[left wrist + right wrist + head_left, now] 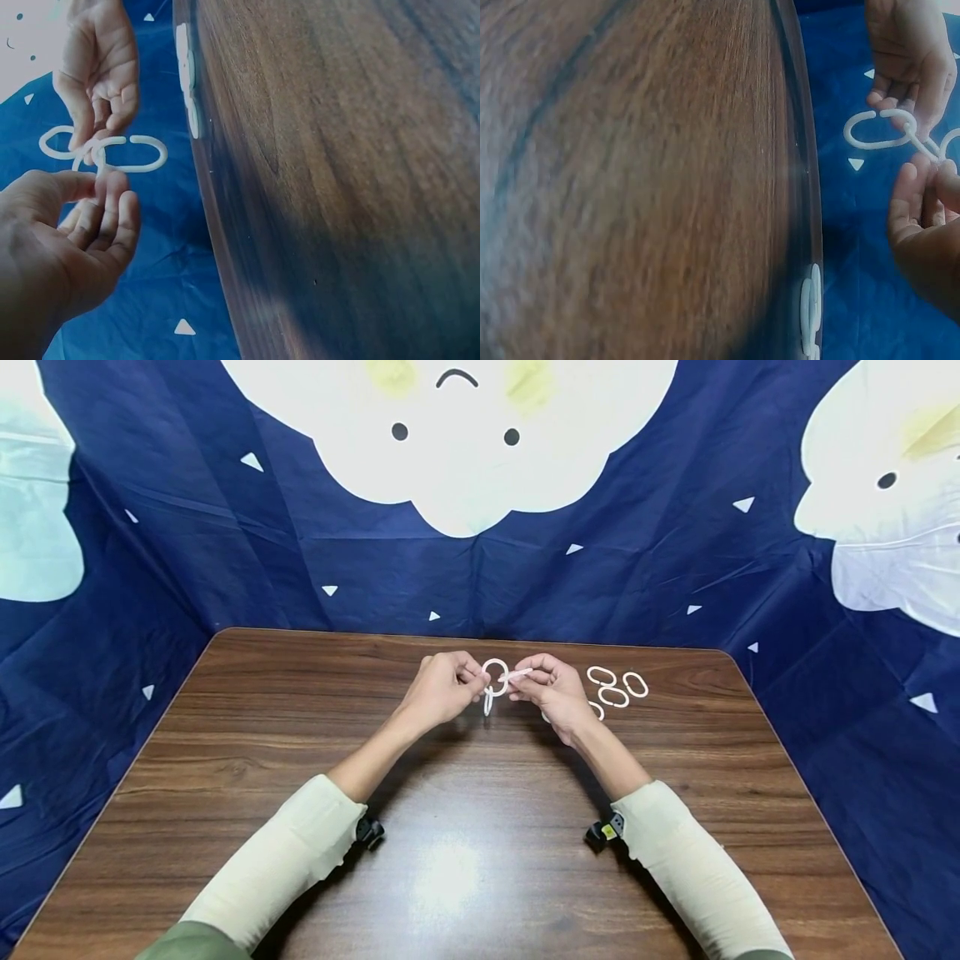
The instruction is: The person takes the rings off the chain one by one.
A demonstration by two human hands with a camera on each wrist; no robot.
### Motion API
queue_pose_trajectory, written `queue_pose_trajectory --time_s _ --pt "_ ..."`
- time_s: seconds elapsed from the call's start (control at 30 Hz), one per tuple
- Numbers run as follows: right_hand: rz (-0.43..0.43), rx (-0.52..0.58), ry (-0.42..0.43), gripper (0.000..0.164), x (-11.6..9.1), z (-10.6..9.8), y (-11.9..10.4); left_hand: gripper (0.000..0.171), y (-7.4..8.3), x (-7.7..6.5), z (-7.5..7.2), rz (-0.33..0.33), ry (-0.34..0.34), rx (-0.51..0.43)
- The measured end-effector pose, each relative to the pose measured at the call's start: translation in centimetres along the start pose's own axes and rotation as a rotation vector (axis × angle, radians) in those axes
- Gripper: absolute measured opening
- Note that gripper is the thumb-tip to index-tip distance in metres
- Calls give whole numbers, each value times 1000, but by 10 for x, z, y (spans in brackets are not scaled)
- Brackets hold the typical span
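Above the far part of the table, my left hand (448, 687) pinches a white oval plastic link (495, 662) between thumb and fingertips. A second link (488, 703) hangs from its lower end; the left wrist view shows a small gap in this hanging link (161, 159). My right hand (553, 695) pinches a third link (521, 674), seen edge-on and meeting the right side of the left hand's link. Fingertips hide whether those two are hooked together. In the right wrist view, the right hand (934, 225) is partly cut off by the frame edge.
Several loose white links (613, 697) lie on the brown wooden table (465, 793) to the right of my right hand, some partly behind it. A dark blue cloth (480, 585) with cloud figures hangs behind the table. Small black cameras (370, 832) sit at both wrists.
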State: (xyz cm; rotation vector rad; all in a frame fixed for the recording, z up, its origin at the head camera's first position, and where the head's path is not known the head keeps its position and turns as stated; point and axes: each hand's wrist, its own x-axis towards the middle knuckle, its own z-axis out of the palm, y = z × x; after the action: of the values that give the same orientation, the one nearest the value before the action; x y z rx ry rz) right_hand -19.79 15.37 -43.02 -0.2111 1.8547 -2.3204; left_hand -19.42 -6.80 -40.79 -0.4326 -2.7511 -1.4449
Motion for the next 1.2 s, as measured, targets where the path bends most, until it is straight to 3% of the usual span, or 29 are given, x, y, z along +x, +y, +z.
queue_pose_trajectory --time_s 0.27,0.5,0.8,1.07,1.2 --pt "12 -16 32 20 1 -7 -6 10 0 -1 -2 12 17 -8" --pt "24 -38 50 11 2 -19 -11 11 -1 -1 -4 27 19 -4" --pt "37 -63 72 13 2 -35 -16 12 -3 1 -3 67 41 23" --pt "121 -154 76 4 -1 -46 -12 12 -5 1 -1 76 30 20" --pt "162 -183 61 8 -3 -49 -10 12 -6 1 0 86 27 21"
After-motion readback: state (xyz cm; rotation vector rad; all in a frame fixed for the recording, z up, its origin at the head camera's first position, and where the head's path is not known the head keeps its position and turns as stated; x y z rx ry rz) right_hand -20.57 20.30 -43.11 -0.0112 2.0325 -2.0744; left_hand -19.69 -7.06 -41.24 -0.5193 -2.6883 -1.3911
